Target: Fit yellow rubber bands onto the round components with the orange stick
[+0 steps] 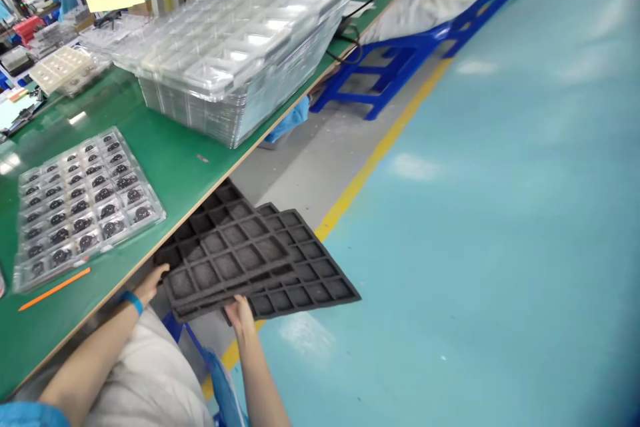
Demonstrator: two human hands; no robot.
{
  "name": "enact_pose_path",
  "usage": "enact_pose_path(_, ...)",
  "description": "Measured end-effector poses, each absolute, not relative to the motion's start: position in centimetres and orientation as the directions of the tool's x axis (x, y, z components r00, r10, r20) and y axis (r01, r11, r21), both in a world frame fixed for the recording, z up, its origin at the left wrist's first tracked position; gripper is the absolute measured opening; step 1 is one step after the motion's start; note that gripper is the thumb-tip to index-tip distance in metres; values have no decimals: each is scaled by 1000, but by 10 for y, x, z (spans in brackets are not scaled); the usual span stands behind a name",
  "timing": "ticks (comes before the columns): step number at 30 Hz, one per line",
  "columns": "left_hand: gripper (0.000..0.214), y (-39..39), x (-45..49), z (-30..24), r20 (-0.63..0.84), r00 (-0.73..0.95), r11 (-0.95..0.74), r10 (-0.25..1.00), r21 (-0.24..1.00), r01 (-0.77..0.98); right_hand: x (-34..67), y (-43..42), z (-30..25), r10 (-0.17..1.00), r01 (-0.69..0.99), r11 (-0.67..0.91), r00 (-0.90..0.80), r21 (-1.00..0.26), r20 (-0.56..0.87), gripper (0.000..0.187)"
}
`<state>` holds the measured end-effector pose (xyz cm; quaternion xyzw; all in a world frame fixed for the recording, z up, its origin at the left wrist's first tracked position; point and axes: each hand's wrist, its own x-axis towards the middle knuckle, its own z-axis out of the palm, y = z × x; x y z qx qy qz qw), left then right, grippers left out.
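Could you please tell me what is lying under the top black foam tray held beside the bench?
More black foam trays lie fanned beneath the top black foam tray, gripped by the left hand and right hand. Their count is hidden.

On the green workbench (170, 160), a clear blister tray of small dark parts (83, 204) lies beside an orange pencil (55, 289); a tall stack of empty clear trays (240, 47) sits farther back.

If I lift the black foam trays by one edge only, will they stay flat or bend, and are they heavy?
The black foam trays probably bend somewhat: they are thin grids of open cells. They look light, since the right hand and left hand carry several by their near edges alone. The trays lie fanned out of line, so they may slide apart if tilted.
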<state>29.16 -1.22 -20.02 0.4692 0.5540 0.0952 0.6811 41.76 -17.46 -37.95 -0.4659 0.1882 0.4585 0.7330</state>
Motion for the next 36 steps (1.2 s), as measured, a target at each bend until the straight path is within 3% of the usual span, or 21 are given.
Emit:
enact_pose_path(7, 34, -72, 345, -231, -627, 493, 404, 603, 773, 488, 442, -295, -392, 303, -835, 138, 548, -533, -780, 34)
enact_pose_path(12, 35, -88, 356, -234, -638, 548, 289, 541, 753, 591, 381, -338, -389, 271, -847, 78, 526, -526, -806, 28)
enact_pose_path(19, 36, -47, 415, -221, -648, 647, 73, 401, 727, 683, 313, -301, -383, 337, -840, 45, 522, -540, -783, 28)
enact_pose_path(25, 43, -2, 459, -195, -513, 704, -113, 491, 764, 635, 332, -213, -389, 362, -853, 6, 488, -522, -794, 31)
enact_pose_path(31, 41, 6, 374, -185, -497, 655, -109, 569, 744, 659, 357, -162, -404, 414, -903, -152, 310, -401, -856, 35)
enact_pose_path(36, 33, 2, 262, -164, -536, 583, -19, 611, 726, 687, 342, -212, -401, 414, -893, -289, 209, -346, -886, 33)
